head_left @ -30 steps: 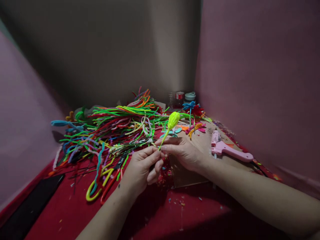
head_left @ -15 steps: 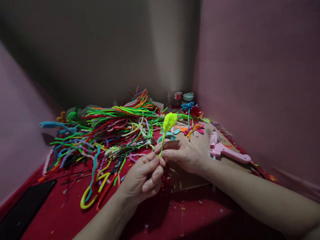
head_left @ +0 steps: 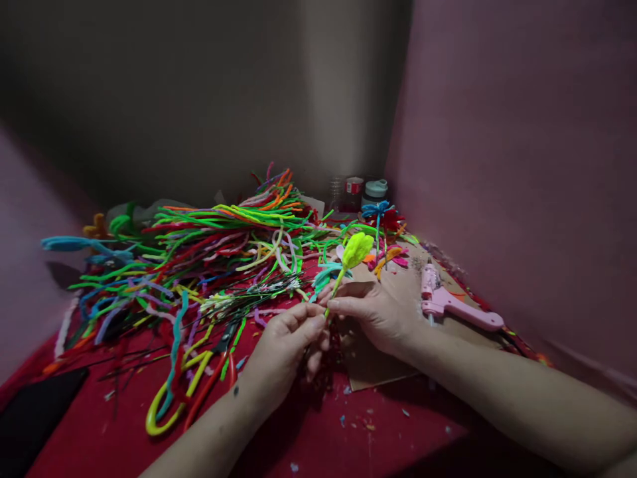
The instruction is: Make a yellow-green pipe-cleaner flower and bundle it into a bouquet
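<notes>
A yellow-green pipe-cleaner flower [head_left: 357, 251] leans to the right above my two hands, its stem running down between them. My left hand [head_left: 293, 332] pinches the lower end of the stem between thumb and forefinger. Just above that grip, my right hand [head_left: 373, 312] is closed on the same stem, thumb on the near side. The lowest tip of the stem is mostly covered by my fingers. Behind the hands, a turquoise pipe-cleaner piece [head_left: 328, 273] lies close to the flower.
A large heap of coloured pipe cleaners [head_left: 219, 232] fills the left and middle. Scissors with yellow and red handles [head_left: 159, 425] lie in front of it. A pink glue gun [head_left: 458, 309] rests on cardboard [head_left: 383, 372] at right. A black flat object [head_left: 42, 415] lies at far left.
The flower has tilted further right and shifted slightly right, with both hands still on its stem. The camera view has turned a little.
</notes>
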The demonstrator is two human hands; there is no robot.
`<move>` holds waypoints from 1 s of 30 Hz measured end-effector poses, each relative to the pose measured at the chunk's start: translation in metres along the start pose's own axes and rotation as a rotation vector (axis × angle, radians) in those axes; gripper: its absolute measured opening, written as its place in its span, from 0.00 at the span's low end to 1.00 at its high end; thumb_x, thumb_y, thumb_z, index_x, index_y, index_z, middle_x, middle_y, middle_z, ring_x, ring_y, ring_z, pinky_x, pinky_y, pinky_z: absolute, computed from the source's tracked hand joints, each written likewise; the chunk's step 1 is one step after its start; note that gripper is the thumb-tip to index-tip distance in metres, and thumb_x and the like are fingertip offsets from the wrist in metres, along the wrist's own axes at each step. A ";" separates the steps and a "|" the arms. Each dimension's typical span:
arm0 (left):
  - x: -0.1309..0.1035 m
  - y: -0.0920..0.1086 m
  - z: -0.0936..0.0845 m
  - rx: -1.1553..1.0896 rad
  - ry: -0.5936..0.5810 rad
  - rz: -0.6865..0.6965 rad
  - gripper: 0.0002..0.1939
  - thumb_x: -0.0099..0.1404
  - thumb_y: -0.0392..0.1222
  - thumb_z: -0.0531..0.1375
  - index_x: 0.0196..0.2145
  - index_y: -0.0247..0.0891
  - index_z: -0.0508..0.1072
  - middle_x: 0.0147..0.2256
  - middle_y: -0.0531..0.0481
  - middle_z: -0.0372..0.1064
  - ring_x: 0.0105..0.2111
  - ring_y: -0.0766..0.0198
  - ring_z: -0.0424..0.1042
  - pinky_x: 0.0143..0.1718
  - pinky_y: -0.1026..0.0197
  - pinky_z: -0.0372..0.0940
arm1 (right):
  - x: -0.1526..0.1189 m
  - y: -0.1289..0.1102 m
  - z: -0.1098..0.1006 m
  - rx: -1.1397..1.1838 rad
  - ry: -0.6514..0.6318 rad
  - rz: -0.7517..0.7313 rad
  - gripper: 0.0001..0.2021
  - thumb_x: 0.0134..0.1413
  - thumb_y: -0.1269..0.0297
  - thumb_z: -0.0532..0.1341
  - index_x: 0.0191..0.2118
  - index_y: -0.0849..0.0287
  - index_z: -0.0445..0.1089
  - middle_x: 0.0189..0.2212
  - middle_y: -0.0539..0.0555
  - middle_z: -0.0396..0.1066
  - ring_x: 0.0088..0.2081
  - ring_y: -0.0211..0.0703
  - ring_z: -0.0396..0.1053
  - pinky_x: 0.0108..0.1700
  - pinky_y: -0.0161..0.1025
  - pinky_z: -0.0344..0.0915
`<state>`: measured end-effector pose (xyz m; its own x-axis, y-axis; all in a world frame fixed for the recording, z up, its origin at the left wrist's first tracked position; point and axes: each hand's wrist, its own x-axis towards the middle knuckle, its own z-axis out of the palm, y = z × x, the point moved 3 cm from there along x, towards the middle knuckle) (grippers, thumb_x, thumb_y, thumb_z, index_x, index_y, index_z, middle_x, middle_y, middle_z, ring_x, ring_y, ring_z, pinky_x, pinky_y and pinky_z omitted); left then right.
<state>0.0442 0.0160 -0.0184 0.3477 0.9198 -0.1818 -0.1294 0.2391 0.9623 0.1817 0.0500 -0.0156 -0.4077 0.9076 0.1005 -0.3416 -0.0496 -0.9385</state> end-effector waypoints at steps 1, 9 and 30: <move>-0.001 0.001 -0.003 0.142 0.083 0.071 0.08 0.62 0.44 0.58 0.36 0.37 0.67 0.22 0.57 0.65 0.13 0.75 0.58 0.13 0.71 0.55 | 0.000 0.000 -0.001 -0.007 0.034 -0.003 0.02 0.45 0.68 0.66 0.25 0.60 0.74 0.23 0.48 0.67 0.28 0.35 0.61 0.32 0.35 0.55; -0.017 0.006 0.005 1.379 0.359 0.916 0.07 0.66 0.37 0.54 0.41 0.33 0.69 0.30 0.47 0.73 0.26 0.62 0.73 0.27 0.63 0.63 | -0.010 0.003 0.008 0.008 0.103 0.044 0.02 0.43 0.67 0.66 0.26 0.59 0.75 0.23 0.47 0.69 0.26 0.34 0.61 0.30 0.35 0.56; -0.009 0.026 0.013 0.283 0.207 0.251 0.13 0.62 0.46 0.57 0.24 0.37 0.64 0.17 0.60 0.53 0.16 0.75 0.50 0.17 0.69 0.46 | -0.001 -0.010 0.007 0.038 -0.113 -0.110 0.08 0.47 0.68 0.65 0.35 0.53 0.77 0.32 0.49 0.75 0.37 0.40 0.69 0.48 0.42 0.60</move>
<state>0.0500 0.0095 0.0110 0.1407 0.9885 0.0561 0.0833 -0.0683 0.9942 0.1795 0.0461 -0.0045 -0.4578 0.8559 0.2405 -0.4204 0.0300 -0.9069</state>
